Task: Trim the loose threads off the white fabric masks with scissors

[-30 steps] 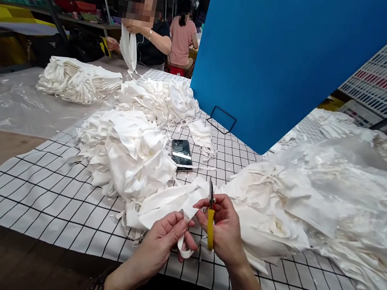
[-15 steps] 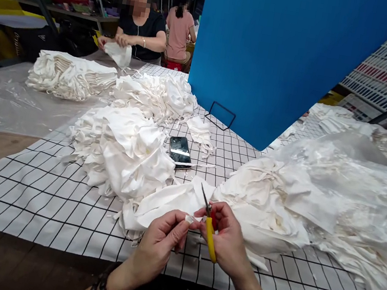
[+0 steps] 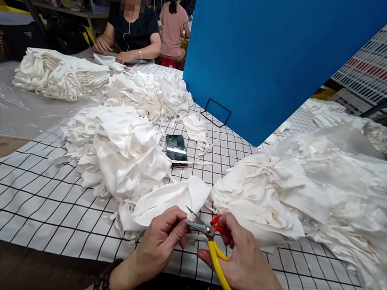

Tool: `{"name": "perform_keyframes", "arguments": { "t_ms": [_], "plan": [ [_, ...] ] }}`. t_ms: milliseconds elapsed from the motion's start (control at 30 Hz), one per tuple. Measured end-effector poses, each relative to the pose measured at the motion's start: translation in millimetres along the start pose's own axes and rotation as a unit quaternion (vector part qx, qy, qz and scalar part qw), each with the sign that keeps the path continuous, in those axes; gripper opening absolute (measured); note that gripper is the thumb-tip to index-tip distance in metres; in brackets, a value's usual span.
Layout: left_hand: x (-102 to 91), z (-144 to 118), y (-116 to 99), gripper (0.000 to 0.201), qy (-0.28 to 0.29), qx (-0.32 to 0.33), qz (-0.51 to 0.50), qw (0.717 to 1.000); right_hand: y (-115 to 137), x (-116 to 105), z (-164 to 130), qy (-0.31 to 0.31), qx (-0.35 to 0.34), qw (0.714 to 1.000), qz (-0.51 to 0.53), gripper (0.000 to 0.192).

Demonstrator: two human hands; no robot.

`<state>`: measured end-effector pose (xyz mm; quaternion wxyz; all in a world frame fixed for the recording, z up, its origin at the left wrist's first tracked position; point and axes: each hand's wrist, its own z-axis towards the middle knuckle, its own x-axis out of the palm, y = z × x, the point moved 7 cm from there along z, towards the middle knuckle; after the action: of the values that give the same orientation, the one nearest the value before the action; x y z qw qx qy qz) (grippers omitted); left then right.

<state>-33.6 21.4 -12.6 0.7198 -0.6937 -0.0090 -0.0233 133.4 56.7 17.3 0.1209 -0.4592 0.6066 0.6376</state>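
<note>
Your left hand (image 3: pixel 158 243) pinched the near edge of the limp white cloth piece (image 3: pixel 169 200) at near centre; your right hand (image 3: pixel 243 265) gripped the yellow-handled snips (image 3: pixel 214 252), blades open; cloth looked light, floppy; hold close beside the cut.

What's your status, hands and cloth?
Left hand pinching white cloth. Right hand gripping snips, blades open at the cloth edge. Phone and cloth piles close behind, not blocking.
</note>
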Motion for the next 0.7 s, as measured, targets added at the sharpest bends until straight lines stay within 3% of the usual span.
{"name": "perform_keyframes", "arguments": {
  "t_ms": [367,700],
  "plan": [
    [0.5,-0.3,-8.5,0.022,0.032,0.016,0.070,0.997,5.6,0.8,4.9,0.011,-0.005,1.000,-0.009,0.033],
    [1.3,-1.2,-8.7,0.023,0.043,0.011,0.051,0.998,7.2,2.5,3.4,0.013,0.011,0.999,-0.030,0.031]
  ]
}}
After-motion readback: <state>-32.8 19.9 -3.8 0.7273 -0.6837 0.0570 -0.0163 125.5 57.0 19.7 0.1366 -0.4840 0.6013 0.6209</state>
